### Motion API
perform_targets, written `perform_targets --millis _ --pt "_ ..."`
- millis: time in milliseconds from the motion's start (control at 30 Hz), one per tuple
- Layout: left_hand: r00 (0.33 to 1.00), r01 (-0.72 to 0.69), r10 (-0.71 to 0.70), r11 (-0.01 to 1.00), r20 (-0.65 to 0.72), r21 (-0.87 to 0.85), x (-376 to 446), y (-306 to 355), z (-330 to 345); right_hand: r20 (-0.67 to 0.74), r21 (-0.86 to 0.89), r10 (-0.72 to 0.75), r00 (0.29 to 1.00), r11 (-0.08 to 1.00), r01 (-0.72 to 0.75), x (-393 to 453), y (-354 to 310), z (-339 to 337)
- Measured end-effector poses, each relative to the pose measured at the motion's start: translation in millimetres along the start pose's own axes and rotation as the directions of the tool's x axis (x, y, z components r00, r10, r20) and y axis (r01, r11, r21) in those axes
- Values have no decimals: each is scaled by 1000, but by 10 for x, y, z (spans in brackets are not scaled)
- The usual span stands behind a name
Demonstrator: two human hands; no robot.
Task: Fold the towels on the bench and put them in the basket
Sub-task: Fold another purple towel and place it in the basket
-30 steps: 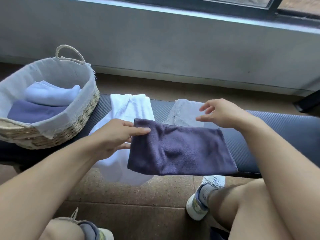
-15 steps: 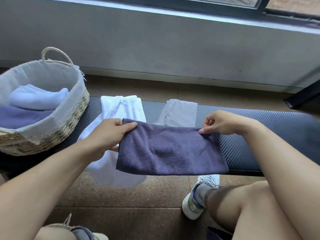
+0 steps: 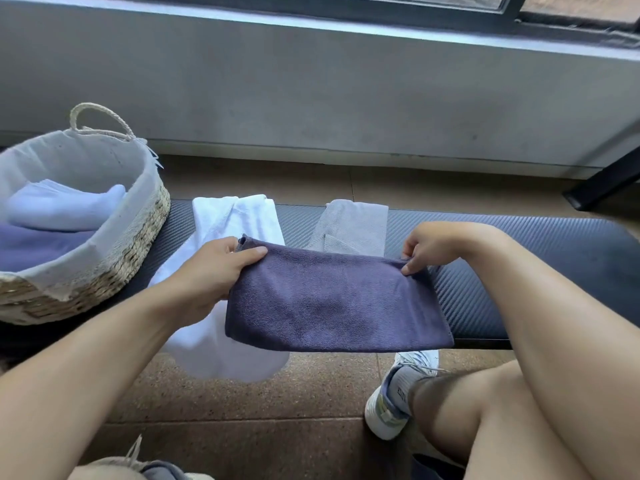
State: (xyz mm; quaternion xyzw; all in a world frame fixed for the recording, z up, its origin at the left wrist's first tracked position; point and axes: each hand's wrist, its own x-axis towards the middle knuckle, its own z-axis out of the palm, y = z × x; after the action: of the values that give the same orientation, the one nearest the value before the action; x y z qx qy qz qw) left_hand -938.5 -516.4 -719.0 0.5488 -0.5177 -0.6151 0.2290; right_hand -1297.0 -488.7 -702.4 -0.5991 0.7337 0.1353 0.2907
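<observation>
The purple towel (image 3: 332, 299) is pinched at its top corners by the left hand (image 3: 214, 271) and right hand (image 3: 429, 247), held half-folded over the bench (image 3: 502, 271), and another fold looks needed before the basket (image 3: 104, 251) is reached.

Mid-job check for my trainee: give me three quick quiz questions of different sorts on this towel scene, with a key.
1. True or false: both hands, left hand and right hand, grip the purple towel.
2. Which towel lies on the bench nearest the basket? A) white towel B) grey towel C) a red towel
3. Fill in: the basket already holds a pale blue towel and a ____ one.

Key: 1 true; 2 A; 3 purple.
</observation>
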Motion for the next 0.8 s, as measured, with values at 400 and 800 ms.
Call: perform_targets --millis 400,800 --pt "985 27 -20 999 172 -36 -206 142 -91 -93 191 -113 989 973 129 -129 -40 83" --pt "990 93 -83 992 117 -83 -334 148 -156 -172 681 -156 973 695 232 -380 82 143"
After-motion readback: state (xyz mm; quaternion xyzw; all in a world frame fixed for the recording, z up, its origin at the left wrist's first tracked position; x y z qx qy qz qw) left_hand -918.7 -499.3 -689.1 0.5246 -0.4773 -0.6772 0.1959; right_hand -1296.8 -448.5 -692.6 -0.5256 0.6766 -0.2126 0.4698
